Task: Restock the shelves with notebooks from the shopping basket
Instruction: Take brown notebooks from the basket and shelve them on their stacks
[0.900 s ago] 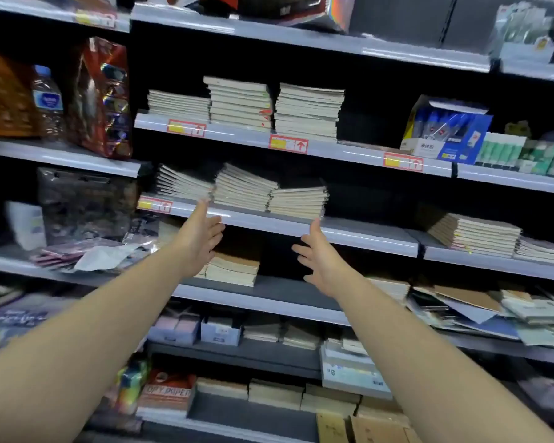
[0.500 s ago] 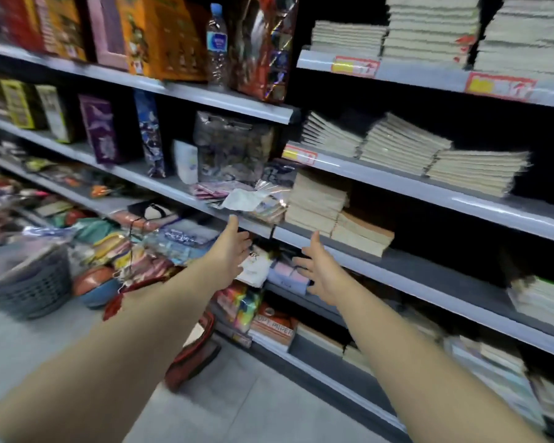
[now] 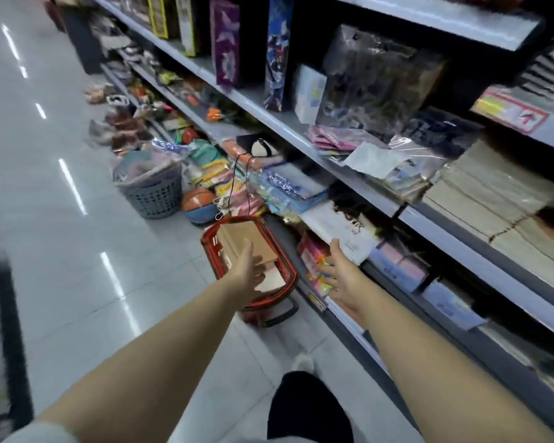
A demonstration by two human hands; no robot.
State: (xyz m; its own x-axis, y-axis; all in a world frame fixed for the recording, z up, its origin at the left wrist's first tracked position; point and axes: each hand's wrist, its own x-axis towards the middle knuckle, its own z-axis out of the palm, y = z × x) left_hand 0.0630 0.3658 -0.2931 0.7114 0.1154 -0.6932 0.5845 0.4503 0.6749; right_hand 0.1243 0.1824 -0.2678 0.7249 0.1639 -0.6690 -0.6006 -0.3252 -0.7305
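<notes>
Low at centre frame, both arms reach down toward the floor; half a second ago they pointed at the shelves. The left hand, fingers straight and empty, hovers over the red shopping basket. The right hand is spread and empty just right of it. The basket's long axis runs up-frame along the shelf foot, and a brown notebook lies flat inside, lengthwise.

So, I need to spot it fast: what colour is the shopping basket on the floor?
The shopping basket is red, clearest in the head view.
</notes>
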